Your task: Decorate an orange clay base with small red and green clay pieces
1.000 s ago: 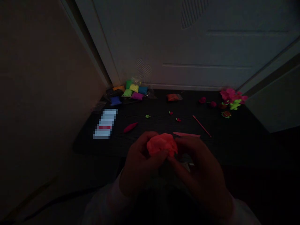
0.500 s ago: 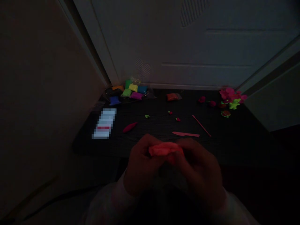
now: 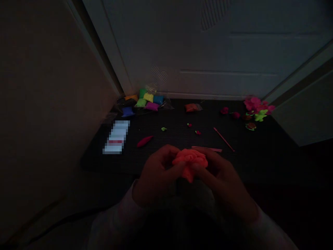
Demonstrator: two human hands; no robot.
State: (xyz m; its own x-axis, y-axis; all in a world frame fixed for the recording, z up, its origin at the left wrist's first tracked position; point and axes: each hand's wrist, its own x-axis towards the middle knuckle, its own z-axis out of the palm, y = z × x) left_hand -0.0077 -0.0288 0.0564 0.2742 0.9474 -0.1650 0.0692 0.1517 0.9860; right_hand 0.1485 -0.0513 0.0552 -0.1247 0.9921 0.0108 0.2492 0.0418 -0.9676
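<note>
A bright coral-pink clay flower [image 3: 191,158] with ruffled folds on top and a tapered lower end is held over the table's front edge. My left hand [image 3: 158,173] grips its left side, thumb pressed to the front. On the other side my right hand [image 3: 223,180] pinches it the same way, with the thumb near the middle. Fingers behind the flower are partly hidden. Just beyond my right hand lies a pink plastic clay knife [image 3: 206,149], partly covered by the fingers. A thin pink modelling stick [image 3: 223,139] rests farther right.
On the dark table [image 3: 177,116], packets of coloured clay [image 3: 148,99] lie back left, near a pixelated phone-like panel [image 3: 117,137]. A dark pink tapered clay piece [image 3: 145,141], small green leaf [image 3: 163,129] and tiny flowers [image 3: 198,132] lie midway. Pink flowers [image 3: 256,105] stand back right.
Both hands have risen slightly and turned the clay flower, so its ruffled top and pointed lower end now show. My right hand now covers part of the knife.
</note>
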